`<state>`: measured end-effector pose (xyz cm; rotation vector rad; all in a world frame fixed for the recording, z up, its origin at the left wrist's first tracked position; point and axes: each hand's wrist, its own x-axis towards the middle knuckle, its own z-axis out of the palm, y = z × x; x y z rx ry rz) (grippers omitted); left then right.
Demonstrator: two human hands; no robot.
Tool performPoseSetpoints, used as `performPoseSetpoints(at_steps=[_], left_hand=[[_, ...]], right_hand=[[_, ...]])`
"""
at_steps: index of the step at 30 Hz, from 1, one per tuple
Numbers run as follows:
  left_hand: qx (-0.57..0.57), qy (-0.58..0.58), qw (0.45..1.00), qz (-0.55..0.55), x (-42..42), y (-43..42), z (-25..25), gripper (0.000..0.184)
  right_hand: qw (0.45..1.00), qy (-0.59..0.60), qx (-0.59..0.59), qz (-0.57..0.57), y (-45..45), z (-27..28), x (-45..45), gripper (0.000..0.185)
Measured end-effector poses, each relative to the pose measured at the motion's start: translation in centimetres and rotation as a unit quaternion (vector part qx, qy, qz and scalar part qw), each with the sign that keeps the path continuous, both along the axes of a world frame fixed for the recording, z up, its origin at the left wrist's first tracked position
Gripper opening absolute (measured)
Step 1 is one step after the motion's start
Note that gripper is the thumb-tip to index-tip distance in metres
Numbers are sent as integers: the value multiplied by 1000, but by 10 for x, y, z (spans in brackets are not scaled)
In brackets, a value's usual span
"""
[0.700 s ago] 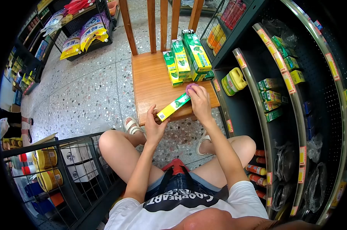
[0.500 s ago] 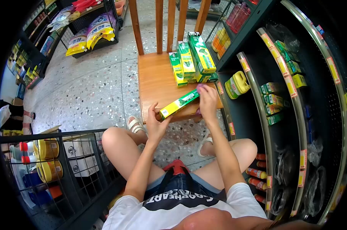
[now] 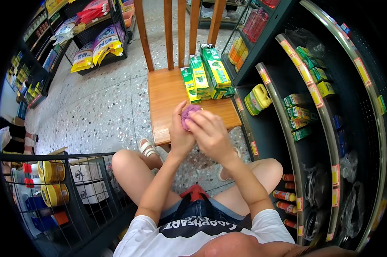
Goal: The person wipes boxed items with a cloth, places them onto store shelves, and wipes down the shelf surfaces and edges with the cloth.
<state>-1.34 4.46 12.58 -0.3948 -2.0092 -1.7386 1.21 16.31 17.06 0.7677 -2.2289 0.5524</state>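
"What stood in front of the person?"

"A chair point(image 3: 165, 96), its smooth seat of orange-brown wood, with upright slats along the far edge. Under it lay a speckled stone floor point(image 3: 103, 103) with straight seams."

"And around that?"

"Dark shelves point(image 3: 258, 124) curved up on the right, with a yellow jug point(image 3: 257, 99) on one of them. A black wire rack point(image 3: 80, 205) stood on the left, and glossy bags point(image 3: 95, 53) lay on a stand farther off."

"Where were the boxes point(image 3: 204, 77)?"

"Stacked on the seat's far right part, long, flat-sided, green and yellow."

"The hands?"

"Both were over the near part of the seat. The right hand point(image 3: 207, 132) had its fingers bent onto a crumpled, fuzzy purple cloth point(image 3: 189, 116). The left hand point(image 3: 180, 133) was half open, cupped against it; whether it gripped anything else, I couldn't tell."
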Motion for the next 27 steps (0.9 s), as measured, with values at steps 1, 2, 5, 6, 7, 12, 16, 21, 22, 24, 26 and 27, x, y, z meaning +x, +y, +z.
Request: performPoseSetpoints(at_steps=[1,2,5,6,7,12,16,21,22,24,26,27], left_hand=[[-47,-17,999,19,-1,-1,-2,63],[-36,-22,999,17,-1,0,-1,67],[-18,-36,999,14,1,2,1,73],[-19,-37,999,12,2,0,-2,72],[-20,-35,999,11,1,-1,-3,71],[-45,-61,994,80,9,-46,-36,56],[142,-196,969,42,25,-88,-80,48],[192,-301,934,13,41,-102,-101,40],[193,-297,935,24,41,-101,-100,39],[196,-290,936,46,41,-99,-99,39],[197,-263,943,59,41,-98,-108,39],[182,-250,949,67,41,-97,-110,39]], right_hand=[[1000,5,23,-5,-2,-3,0,30],[999,8,45,-9,-2,-5,0,31],[998,15,29,-50,4,-1,-7,30],[997,20,26,-68,7,0,-10,29],[996,8,3,-83,12,0,-13,24],[936,-146,-298,-113,56,-43,-33,21],[888,-229,-387,-91,61,-99,-49,23],[736,-418,-533,-6,23,-144,-73,27],[740,-431,-517,-13,22,-145,-75,27],[746,-457,-484,-25,20,-151,-81,27],[799,-422,-425,-43,25,-159,-82,25],[812,-423,-400,-47,29,-156,-79,24]])
